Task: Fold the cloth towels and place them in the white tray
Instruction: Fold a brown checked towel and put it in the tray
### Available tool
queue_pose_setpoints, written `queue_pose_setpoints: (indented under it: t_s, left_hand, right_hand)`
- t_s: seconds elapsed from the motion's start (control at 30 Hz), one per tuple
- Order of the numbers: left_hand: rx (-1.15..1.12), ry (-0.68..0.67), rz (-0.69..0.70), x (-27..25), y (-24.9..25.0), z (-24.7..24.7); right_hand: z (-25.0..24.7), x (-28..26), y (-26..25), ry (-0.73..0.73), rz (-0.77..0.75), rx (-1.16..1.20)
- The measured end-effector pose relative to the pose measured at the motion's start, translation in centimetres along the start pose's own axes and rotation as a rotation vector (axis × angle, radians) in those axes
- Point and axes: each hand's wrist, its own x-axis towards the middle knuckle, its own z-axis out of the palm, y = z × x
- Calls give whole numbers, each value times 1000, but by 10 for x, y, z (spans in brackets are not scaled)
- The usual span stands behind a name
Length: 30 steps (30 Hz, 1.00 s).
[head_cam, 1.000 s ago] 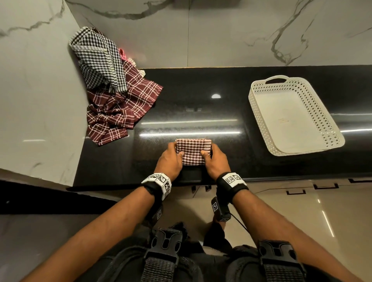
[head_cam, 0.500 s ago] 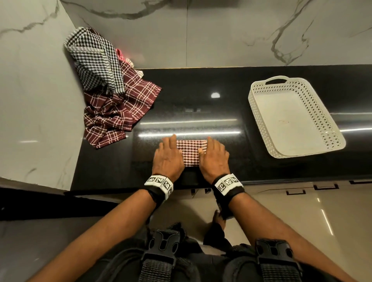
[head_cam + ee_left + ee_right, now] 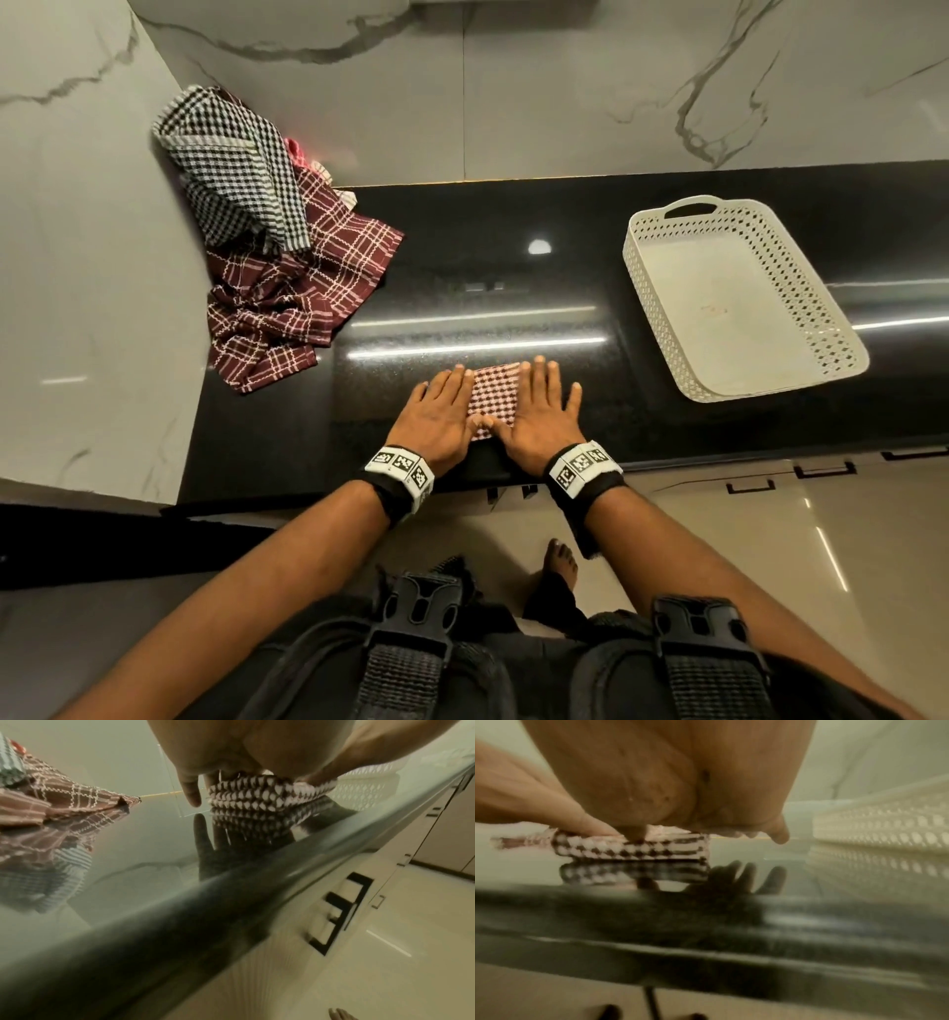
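Both hands are now lying flat where a second ago their fingers were curled at the sides of the folded towel [image 3: 494,398], thumbs pinching its near corners; since then the fingers have straightened and slid forward over the cloth. At this moment the left hand [image 3: 440,417] is pressing palm-down on the towel's left part, its fingers straight and slightly spread, the outer ones reaching past the cloth onto the black counter [image 3: 462,288]. Beside it, the right hand [image 3: 540,412] is pressing palm-down on the right part in the same way, fingers straight and fanned, and the two thumbs are meeting near the towel's near edge. From the left wrist view, the towel is showing as a thick stack of red-and-white checked layers under the palm; the right wrist view is blurred, so the exact number of layers cannot be told there. This folded towel is lying near the counter's front edge, in front of the person.

Well apart to the right, the white tray [image 3: 639,267] is sitting on the counter, its perforated walls and a handle at the far end showing. In the far left corner, a maroon plaid towel [image 3: 308,288] is lying crumpled against the marble wall, with a black-and-white checked towel [image 3: 236,169] draped on top of it.
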Motion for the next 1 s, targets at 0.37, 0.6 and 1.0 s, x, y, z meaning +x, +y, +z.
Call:
queue_pose_setpoints:
  t_s: [0.37, 0.6, 1.0]
  left_hand:
    - [-454, 56, -81, -15, 42, 0]
    - [-499, 42, -101, 3, 22, -20]
    - [-910, -444, 160, 140, 87, -109]
  right_hand:
    - [-4, -20, 6, 186, 410, 851]
    - [-18, -22, 15, 136, 292, 1206]
    - [-104, -66, 129, 104, 37, 1307]
